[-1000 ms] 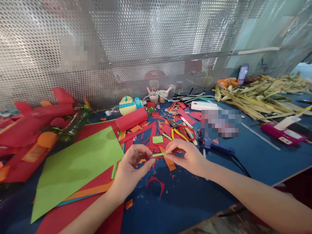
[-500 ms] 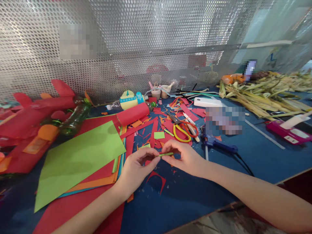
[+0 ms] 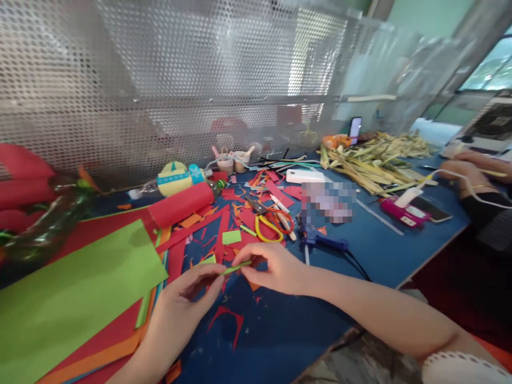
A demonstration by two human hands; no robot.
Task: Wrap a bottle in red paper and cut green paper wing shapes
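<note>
A narrow green strip (image 3: 237, 268) is pinched between the fingertips of the left hand (image 3: 188, 301) and right hand (image 3: 272, 268) above a blue table (image 3: 276, 333). Yellow-and-red-handled scissors (image 3: 269, 228) lie at one o'clock, a blue glue gun (image 3: 326, 240) at two, a red-wrapped bottle (image 3: 183, 204) at eleven and a large green sheet (image 3: 84, 298) at nine.
</note>
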